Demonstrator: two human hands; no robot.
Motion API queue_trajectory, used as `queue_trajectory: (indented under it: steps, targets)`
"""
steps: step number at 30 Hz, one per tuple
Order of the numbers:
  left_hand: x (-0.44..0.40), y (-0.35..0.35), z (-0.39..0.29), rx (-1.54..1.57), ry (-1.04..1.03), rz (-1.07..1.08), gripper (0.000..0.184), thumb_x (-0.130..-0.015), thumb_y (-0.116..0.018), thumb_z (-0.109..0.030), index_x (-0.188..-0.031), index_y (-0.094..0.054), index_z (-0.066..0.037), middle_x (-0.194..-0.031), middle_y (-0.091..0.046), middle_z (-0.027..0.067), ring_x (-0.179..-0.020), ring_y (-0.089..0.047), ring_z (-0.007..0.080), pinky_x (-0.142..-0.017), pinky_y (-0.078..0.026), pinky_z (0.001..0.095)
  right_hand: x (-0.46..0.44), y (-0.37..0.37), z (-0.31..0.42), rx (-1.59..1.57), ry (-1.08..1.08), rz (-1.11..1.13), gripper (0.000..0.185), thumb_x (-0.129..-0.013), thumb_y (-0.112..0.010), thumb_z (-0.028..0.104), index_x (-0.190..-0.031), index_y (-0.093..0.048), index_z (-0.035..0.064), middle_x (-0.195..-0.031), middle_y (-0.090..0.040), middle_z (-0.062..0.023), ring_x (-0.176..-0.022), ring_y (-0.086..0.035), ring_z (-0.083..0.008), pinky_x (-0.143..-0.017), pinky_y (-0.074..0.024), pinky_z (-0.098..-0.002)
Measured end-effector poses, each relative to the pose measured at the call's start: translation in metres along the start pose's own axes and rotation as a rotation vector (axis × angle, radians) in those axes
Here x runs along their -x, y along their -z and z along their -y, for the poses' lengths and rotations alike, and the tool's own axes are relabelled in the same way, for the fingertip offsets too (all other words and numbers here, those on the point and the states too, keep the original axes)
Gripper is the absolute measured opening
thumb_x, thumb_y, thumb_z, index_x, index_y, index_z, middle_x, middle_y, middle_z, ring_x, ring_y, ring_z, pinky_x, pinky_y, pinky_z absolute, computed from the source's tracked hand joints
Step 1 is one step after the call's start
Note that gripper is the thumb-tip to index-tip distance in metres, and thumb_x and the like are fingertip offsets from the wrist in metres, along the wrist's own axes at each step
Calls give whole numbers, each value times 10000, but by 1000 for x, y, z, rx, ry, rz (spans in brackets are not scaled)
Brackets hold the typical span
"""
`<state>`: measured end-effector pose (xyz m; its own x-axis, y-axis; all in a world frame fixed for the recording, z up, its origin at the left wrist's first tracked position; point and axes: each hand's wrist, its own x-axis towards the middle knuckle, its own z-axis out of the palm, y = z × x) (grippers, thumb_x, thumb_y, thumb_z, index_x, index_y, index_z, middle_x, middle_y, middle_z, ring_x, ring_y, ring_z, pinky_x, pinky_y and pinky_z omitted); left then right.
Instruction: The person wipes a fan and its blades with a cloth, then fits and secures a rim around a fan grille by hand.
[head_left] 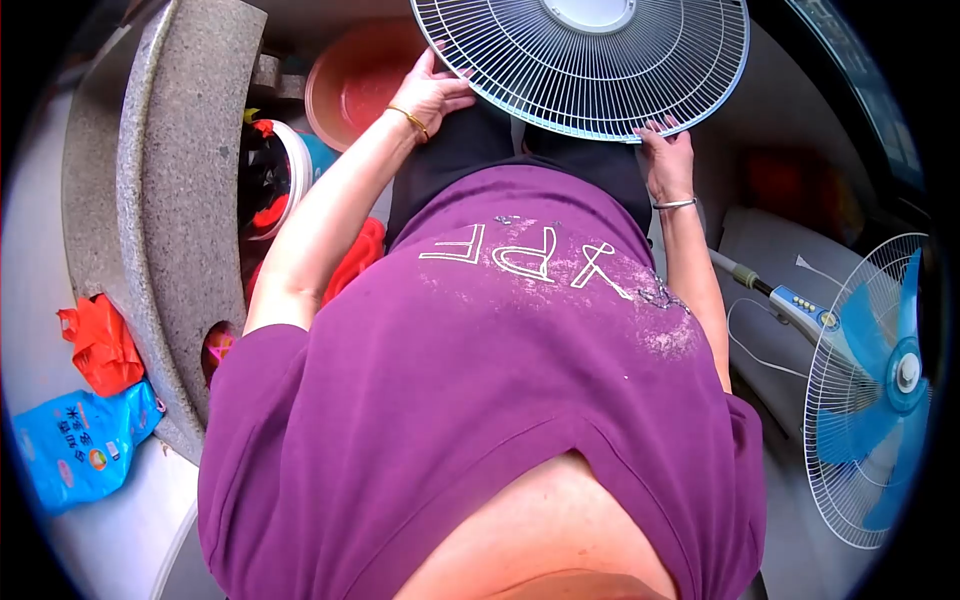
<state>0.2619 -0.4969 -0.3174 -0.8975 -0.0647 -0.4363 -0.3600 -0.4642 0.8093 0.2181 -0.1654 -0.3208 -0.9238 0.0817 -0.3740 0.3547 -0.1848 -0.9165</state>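
A round white wire fan guard (610,90) with a pale solid centre is held out in front of me, its far edge cut off by the top of the view. My left hand (436,96), with a gold bracelet at the wrist, is closed on the guard's left rim. Gripping the near right rim is my right hand (668,158), which has a silver bangle below it. Some fingers of both hands are hidden by the rim and wires.
At right stands an electric fan (880,390) with blue blades and half its cage showing; its control panel (803,307) and a white cord lie beside it. On the left are a grey stone counter (185,170), a pinkish basin (365,85), a red bag (103,345) and a blue packet (85,445).
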Motion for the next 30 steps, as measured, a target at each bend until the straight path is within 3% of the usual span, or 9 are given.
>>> queue_trajectory:
  steps: [3, 5, 7, 11, 16, 20, 30]
  targets:
    - [11, -20, 8, 26, 8, -79, 560, -774, -521, 106, -1237, -306, -126, -1057, -557, 122, -920, -590, 238, -784, -508, 410, 0, 0, -1, 17, 10, -5, 553, -700, -607, -87, -1186, -352, -17, -952, -514, -91, -814, -566, -172, -639, -493, -275]
    - [7, -22, 20, 109, 131, -97, 368, -798, -525, 69, -1133, -410, -32, -1001, -581, 110, -903, -596, 230, -795, -504, 375, 0, 1, -1, 39, -3, -10, 553, -700, -610, -83, -1187, -355, -16, -958, -518, -95, -827, -565, -171, -651, -487, -269]
    - [7, -25, 29, 149, 186, -70, 301, -811, -535, 40, -1093, -446, -15, -982, -590, 104, -903, -596, 224, -796, -502, 363, -2, 2, -1, 43, -23, 34, 533, -743, -573, -84, -1207, -322, -8, -1010, -498, -123, -858, -574, -206, -733, -497, -298]
    - [12, -32, 32, 68, 167, -12, 335, -807, -543, 38, -1111, -417, -24, -992, -575, 97, -905, -595, 228, -758, -529, 351, -3, 4, -3, 41, -11, 45, 525, -746, -572, -84, -1202, -326, -4, -1011, -500, -129, -848, -579, -209, -724, -498, -302]
    - [17, -39, 37, 2, 57, -13, 492, -807, -525, 54, -1207, -245, -3, -1039, -524, 150, -916, -592, 239, -725, -549, 349, -1, 2, 0, 51, -30, 31, 538, -735, -597, -68, -1200, -336, 2, -1014, -511, -125, -858, -575, -195, -726, -490, -291]
    - [15, -42, 43, -47, -10, -68, 462, -802, -515, 68, -1178, -251, 20, -993, -524, 169, -865, -604, 249, -658, -570, 334, -4, 4, -2, 56, -42, 16, 536, -740, -596, -63, -1204, -336, 3, -1020, -515, -123, -856, -578, -194, -712, -490, -288]
    - [14, -41, 45, -71, -76, -59, 415, -795, -544, 47, -1117, -284, 19, -930, -548, 179, -823, -613, 243, -640, -566, 317, 5, 6, 5, 15, -118, 79, 546, -765, -615, -15, -1233, -334, -9, -1007, -559, -105, -864, -583, -169, -734, -480, -266]
